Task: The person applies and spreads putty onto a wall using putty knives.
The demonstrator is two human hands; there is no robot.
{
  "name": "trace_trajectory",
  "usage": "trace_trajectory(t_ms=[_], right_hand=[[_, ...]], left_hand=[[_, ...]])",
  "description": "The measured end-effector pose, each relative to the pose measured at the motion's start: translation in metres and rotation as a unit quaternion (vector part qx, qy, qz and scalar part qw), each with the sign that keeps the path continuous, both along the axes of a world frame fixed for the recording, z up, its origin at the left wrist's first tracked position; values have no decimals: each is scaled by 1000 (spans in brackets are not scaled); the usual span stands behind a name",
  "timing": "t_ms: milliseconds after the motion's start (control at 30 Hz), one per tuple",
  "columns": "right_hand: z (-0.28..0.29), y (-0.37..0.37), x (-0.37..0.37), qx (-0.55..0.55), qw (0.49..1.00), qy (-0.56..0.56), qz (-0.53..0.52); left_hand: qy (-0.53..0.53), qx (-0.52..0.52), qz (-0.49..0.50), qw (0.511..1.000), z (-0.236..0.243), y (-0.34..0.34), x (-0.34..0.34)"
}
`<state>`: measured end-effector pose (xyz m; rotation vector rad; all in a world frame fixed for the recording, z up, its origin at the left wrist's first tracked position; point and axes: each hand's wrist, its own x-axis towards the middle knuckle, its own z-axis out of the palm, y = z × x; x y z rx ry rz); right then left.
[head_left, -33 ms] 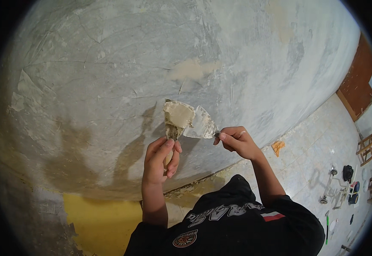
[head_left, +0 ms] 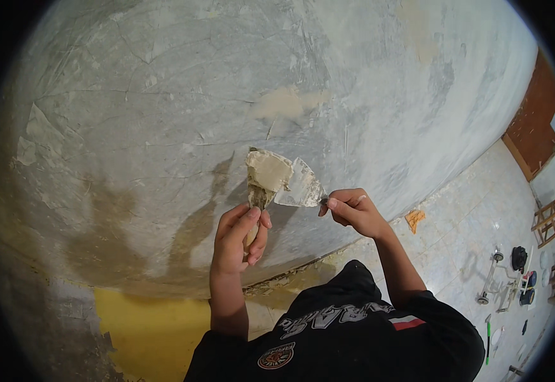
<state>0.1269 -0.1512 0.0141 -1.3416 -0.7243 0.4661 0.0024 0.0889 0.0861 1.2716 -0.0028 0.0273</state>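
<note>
Wall point(head_left: 163, 121): grey, scuffed and streaked, finely cracked, with brownish staining toward its lower left.
Beige patch point(head_left: 287, 102): on the wall, above the two blades.
Yellow area point(head_left: 153, 325): ragged-sided, beyond the wall's lower edge at left.
Floor point(head_left: 449, 254): pale tiles; an orange cloth point(head_left: 415, 220) lies near its edge along the wall, a wheeled metal frame point(head_left: 503, 280) toward its far right edge.
Putty knife point(head_left: 269, 170): in front of the wall, blade upward, thickly loaded with creamy beige paste; dark smears near the handle.
Left hand point(head_left: 236, 242): thumb and fingers closed around the putty knife's handle.
Scraper point(head_left: 301, 186): broad, whitish, smeared blade just right of the putty knife; whether the blades touch, I cannot tell.
Right hand point(head_left: 355, 213): thumb and forefinger pinching the scraper's dark end.
Room around: wall surface extends left of and above both blades; the black shirt point(head_left: 353, 337) sits close below the hands, and the wall's lower edge slants up past the right forearm.
</note>
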Motion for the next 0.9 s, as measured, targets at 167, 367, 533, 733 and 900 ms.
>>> trace_trajectory(t_ms=[167,367,533,733,900], right_hand=[[-1,-5,1,54,997,0,51],[-5,-18,3,75,994,38,64],[-7,-26,0,75,993,67,64],[-12,-26,-7,90,991,92,47],[-25,-31,-7,121,986,108,44]], left_hand=[[63,54,-75,994,16,5,-1],[74,72,-110,989,17,15,2],[84,79,-135,984,14,22,2],[56,137,-103,984,7,17,-4],[21,189,-41,981,-5,5,-15]])
